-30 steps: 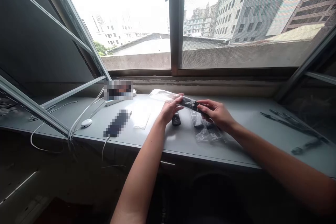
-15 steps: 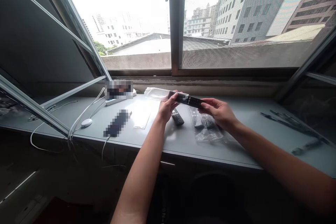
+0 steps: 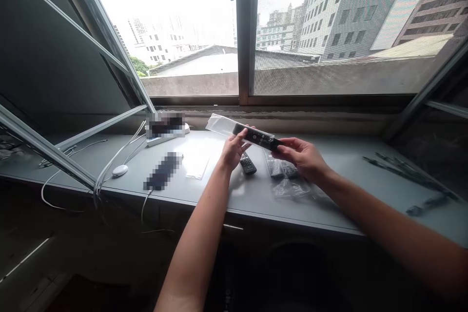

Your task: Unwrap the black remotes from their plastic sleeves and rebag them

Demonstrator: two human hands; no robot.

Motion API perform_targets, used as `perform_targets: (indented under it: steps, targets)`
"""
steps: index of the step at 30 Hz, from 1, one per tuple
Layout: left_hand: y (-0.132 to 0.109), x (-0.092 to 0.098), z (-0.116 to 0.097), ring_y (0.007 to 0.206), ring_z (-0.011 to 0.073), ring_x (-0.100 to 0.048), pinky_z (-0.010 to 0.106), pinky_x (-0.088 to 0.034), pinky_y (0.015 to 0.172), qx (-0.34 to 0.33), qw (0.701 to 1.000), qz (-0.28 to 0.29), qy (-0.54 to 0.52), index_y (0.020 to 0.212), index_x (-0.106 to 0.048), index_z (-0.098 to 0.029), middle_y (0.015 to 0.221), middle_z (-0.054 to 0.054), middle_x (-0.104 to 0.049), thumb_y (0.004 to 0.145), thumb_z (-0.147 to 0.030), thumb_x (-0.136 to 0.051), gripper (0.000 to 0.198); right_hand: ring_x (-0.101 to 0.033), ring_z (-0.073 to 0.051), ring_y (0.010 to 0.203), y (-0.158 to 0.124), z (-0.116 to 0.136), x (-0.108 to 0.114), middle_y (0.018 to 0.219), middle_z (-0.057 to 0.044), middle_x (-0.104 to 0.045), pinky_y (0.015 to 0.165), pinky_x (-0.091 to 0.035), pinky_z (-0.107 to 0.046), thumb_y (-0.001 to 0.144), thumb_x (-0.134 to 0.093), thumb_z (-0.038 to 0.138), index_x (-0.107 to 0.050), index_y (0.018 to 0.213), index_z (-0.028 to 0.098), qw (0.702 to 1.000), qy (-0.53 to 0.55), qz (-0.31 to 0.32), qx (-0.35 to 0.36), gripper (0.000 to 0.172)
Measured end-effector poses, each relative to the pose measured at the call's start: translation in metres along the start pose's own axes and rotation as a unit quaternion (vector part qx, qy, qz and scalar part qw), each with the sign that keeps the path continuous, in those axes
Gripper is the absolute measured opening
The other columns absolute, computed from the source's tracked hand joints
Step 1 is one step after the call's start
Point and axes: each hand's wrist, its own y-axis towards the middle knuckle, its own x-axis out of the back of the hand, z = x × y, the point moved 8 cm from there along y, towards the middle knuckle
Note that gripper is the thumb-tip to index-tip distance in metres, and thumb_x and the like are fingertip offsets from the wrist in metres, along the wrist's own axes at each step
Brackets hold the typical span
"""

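Note:
A black remote control (image 3: pixel 256 137) is held level above the table, mostly inside a clear plastic bag (image 3: pixel 221 125) whose loose end sticks out to the left. My left hand (image 3: pixel 234 150) is closed on the bagged left end of the remote, thumb on top. The fingers of my right hand (image 3: pixel 302 153) pinch the remote's right end, close to the bag's mouth. Below them a second black remote (image 3: pixel 247 164) lies on the table, partly hidden by my left hand. Several dark items in clear plastic bags (image 3: pixel 287 178) lie beneath my right hand.
Flat clear bags (image 3: pixel 197 166) lie on the grey table (image 3: pixel 329 217). Left of them are a blurred-out phone-like object (image 3: pixel 163 171) with a cable, a white round device (image 3: pixel 120 170) and a white power strip (image 3: pixel 168 134). Dark cables (image 3: pixel 409 175) lie at right; metal frames flank both sides.
The bag's mouth has slid right along the remote control, covering more of it. The bag's loose end has lifted and shifted slightly right. Both hands keep nearly the same place.

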Motion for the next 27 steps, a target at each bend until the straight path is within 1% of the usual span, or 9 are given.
perform_targets:
  steps: [4, 8, 11, 13, 16, 19, 21, 24, 27]
  targets:
    - [0.006, 0.012, -0.001, 0.138, 0.0271, -0.070, 0.042, -0.052, 0.122, -0.026, 0.997, -0.052, -0.054, 0.123, -0.078, -0.019, 0.135, 0.012, -0.081, 0.090, -0.033, -0.088, 0.037, -0.087, -0.028, 0.093, 0.000, 0.001, 0.001, 0.116, -0.009, -0.085, 0.107, -0.070, -0.047, 0.068, -0.109, 0.050, -0.086, 0.108, 0.022, 1.000, -0.001, -0.001, 0.001, 0.055]
    - [0.009, 0.021, 0.001, 0.125, 0.0247, -0.077, 0.036, -0.058, 0.113, -0.023, 0.994, -0.091, -0.055, 0.114, -0.079, -0.015, 0.127, 0.012, -0.082, 0.093, -0.031, -0.086, 0.027, -0.085, -0.029, 0.107, -0.003, 0.004, -0.009, 0.123, -0.010, -0.085, 0.116, -0.063, -0.049, 0.076, -0.105, 0.046, -0.086, 0.120, 0.023, 0.999, -0.004, 0.051, -0.002, 0.053]
    - [0.008, 0.019, 0.002, 0.121, 0.0236, -0.078, 0.034, -0.060, 0.110, -0.016, 0.995, -0.088, -0.054, 0.115, -0.079, -0.014, 0.126, 0.013, -0.082, 0.093, -0.031, -0.087, 0.030, -0.085, -0.030, 0.109, -0.006, 0.007, -0.014, 0.126, -0.010, -0.084, 0.114, -0.064, -0.052, 0.077, -0.104, 0.046, -0.086, 0.122, 0.024, 0.997, -0.011, 0.078, 0.007, 0.054]
    - [0.007, 0.015, 0.004, 0.121, 0.0241, -0.078, 0.035, -0.060, 0.111, -0.005, 0.996, -0.068, -0.049, 0.117, -0.078, -0.013, 0.126, 0.015, -0.082, 0.091, -0.033, -0.089, 0.035, -0.085, -0.031, 0.106, -0.006, 0.007, -0.016, 0.125, -0.010, -0.083, 0.107, -0.067, -0.053, 0.075, -0.105, 0.047, -0.085, 0.121, 0.024, 0.996, -0.013, 0.085, 0.006, 0.055]
    - [0.003, 0.003, 0.007, 0.125, 0.0277, -0.077, 0.040, -0.058, 0.116, 0.018, 0.999, -0.018, -0.031, 0.116, -0.079, -0.012, 0.125, 0.017, -0.082, 0.088, -0.035, -0.093, 0.039, -0.083, -0.029, 0.096, -0.007, 0.010, -0.015, 0.111, -0.009, -0.083, 0.088, -0.071, -0.046, 0.070, -0.107, 0.049, -0.084, 0.119, 0.023, 0.996, -0.048, 0.079, 0.011, 0.060]
    - [-0.003, -0.011, 0.011, 0.131, 0.0319, -0.074, 0.047, -0.053, 0.122, 0.039, 0.998, 0.051, -0.011, 0.118, -0.079, -0.014, 0.130, 0.018, -0.081, 0.087, -0.036, -0.095, 0.041, -0.075, -0.020, 0.074, -0.007, 0.014, -0.011, 0.097, -0.006, -0.080, 0.071, -0.067, -0.038, 0.070, -0.106, 0.053, -0.083, 0.120, 0.021, 0.990, -0.118, 0.062, 0.035, 0.063]
    - [-0.008, -0.019, 0.013, 0.133, 0.0332, -0.074, 0.051, -0.051, 0.124, 0.054, 0.994, 0.091, 0.002, 0.123, -0.078, -0.016, 0.132, 0.018, -0.080, 0.087, -0.035, -0.095, 0.045, -0.069, -0.017, 0.068, -0.008, 0.015, -0.010, 0.094, -0.005, -0.079, 0.066, -0.063, -0.035, 0.073, -0.103, 0.055, -0.083, 0.120, 0.021, 0.985, -0.151, 0.060, 0.055, 0.062]
    - [-0.014, -0.028, 0.015, 0.131, 0.0341, -0.075, 0.053, -0.050, 0.124, 0.080, 0.986, 0.143, 0.017, 0.129, -0.075, -0.016, 0.131, 0.020, -0.080, 0.089, -0.036, -0.094, 0.048, -0.072, -0.021, 0.079, -0.009, 0.016, -0.013, 0.101, -0.007, -0.082, 0.066, -0.062, -0.034, 0.076, -0.100, 0.057, -0.082, 0.119, 0.023, 0.980, -0.170, 0.071, 0.078, 0.057]
    - [-0.018, -0.032, 0.018, 0.130, 0.0353, -0.075, 0.054, -0.050, 0.124, 0.098, 0.980, 0.168, 0.030, 0.129, -0.076, -0.016, 0.131, 0.021, -0.080, 0.088, -0.038, -0.094, 0.050, -0.075, -0.025, 0.089, -0.012, 0.017, -0.017, 0.111, -0.010, -0.083, 0.071, -0.065, -0.035, 0.078, -0.098, 0.060, -0.083, 0.113, 0.023, 0.979, -0.171, 0.074, 0.078, 0.053]
